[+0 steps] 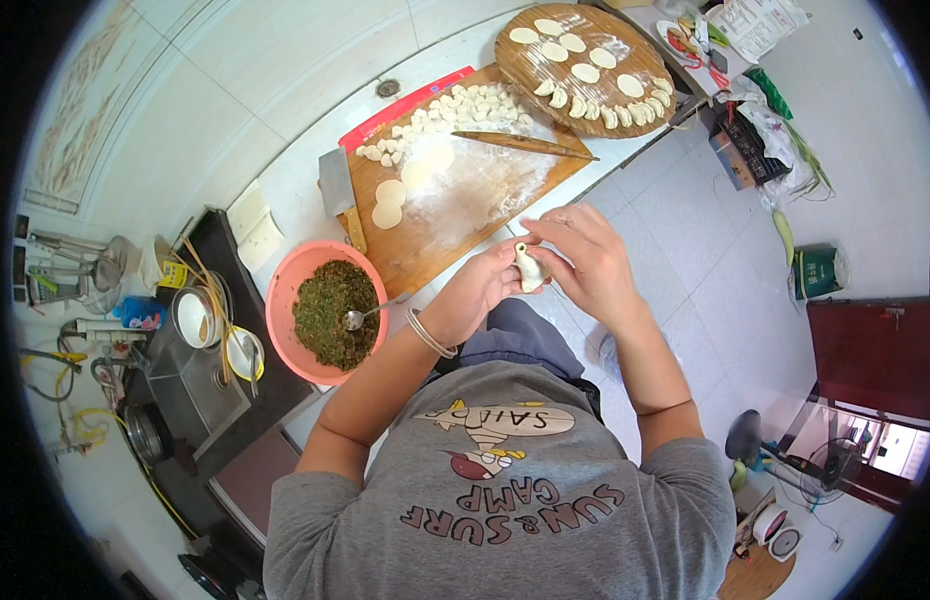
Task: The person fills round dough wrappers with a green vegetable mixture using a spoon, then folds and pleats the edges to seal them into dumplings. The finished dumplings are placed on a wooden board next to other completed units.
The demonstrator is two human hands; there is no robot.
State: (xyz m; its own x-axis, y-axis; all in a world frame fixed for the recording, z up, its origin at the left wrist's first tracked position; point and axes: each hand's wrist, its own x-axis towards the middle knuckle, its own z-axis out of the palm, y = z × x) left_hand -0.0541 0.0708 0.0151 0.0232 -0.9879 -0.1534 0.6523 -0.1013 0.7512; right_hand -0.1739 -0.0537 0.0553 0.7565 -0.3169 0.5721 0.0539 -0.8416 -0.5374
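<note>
In front of my body, a partly folded dumpling [531, 272] is between my two hands, with green filling showing at its upper end. My left hand [482, 283] has its fingers closed around the dumpling's left side and underside. From the right, my right hand [588, 258] bends its thumb and fingers onto the dumpling's edge. Left of my hands stands a pink bowl [277, 318] of chopped green filling, with a metal spoon [355, 319] in it. The floured wooden board [425, 262] beyond carries round wrappers [388, 214], many dough pieces [465, 108] and a rolling pin [525, 145].
A cleaver [338, 185] lies across the board's left edge. At the far right, a round wooden tray [525, 75] holds flat wrappers and a row of folded dumplings [610, 117]. A sink [190, 395] and stacked bowls [193, 318] are left. Bags [770, 140] sit along the right wall.
</note>
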